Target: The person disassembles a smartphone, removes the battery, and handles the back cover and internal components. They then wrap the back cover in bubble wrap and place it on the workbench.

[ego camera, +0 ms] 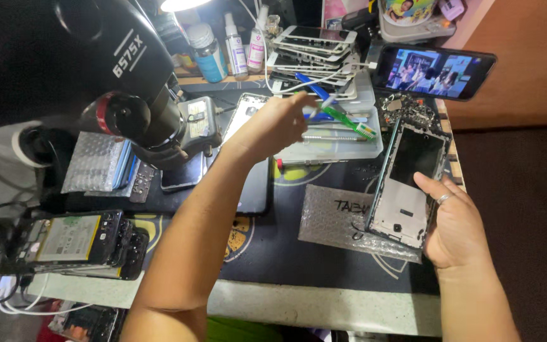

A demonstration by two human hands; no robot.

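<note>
My right hand [454, 225] holds an opened phone frame [409, 183] by its right edge, tilted up over a bubble-wrap bag [333, 221]. A ring sits on one finger. My left hand [273, 123] reaches forward across the mat to a clear plastic tray [349, 142], its fingers closed on the white handle end of a green toothbrush [346, 120] that lies over the tray among other tools.
A black microscope [128, 76] stands at the left. Stacked phone screens [314, 47] and small bottles [232, 44] sit at the back. A propped phone [435, 71] plays a video. Opened phones [74, 244] lie at the front left on the dark mat [286, 247].
</note>
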